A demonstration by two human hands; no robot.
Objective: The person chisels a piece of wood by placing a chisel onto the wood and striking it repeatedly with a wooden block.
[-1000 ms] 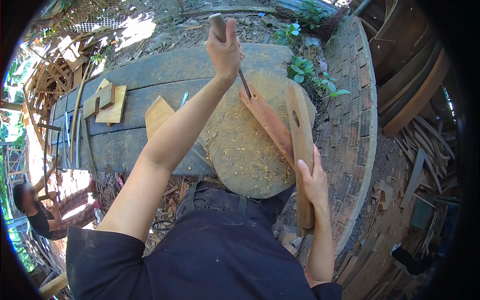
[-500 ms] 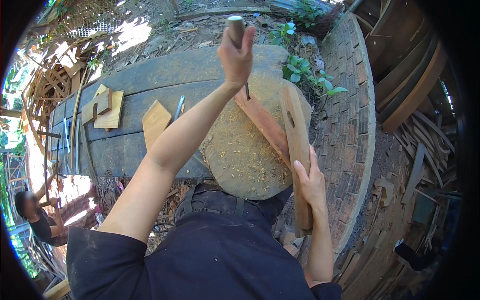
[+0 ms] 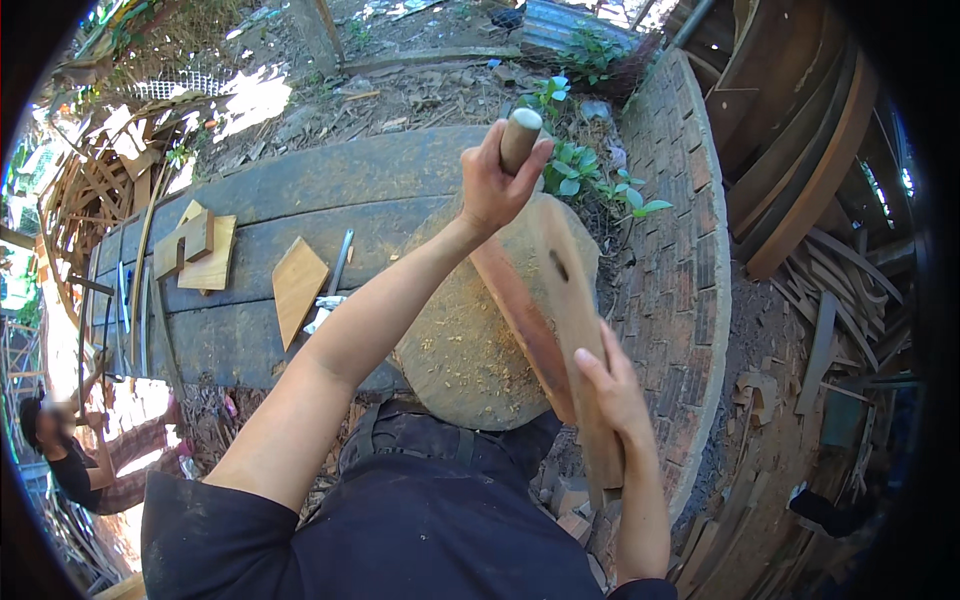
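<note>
On my far left, flat wood offcuts point(image 3: 208, 252) and a square board point(image 3: 298, 285) lie on the dark planks point(image 3: 300, 190), well apart from the work. My left hand point(image 3: 495, 185) is raised over the round chopping block point(image 3: 465, 350), fingers wrapped tight around a wooden tool handle point(image 3: 520, 135); I cannot see the blade past my wrist. The long workpiece plank point(image 3: 565, 310) lies below and to the right of that grip, its long axis running from the block's far edge back toward me, slanted on edge. My right hand point(image 3: 610, 395) is nearer, clasping the plank's near end, fingers curled over its edge.
</note>
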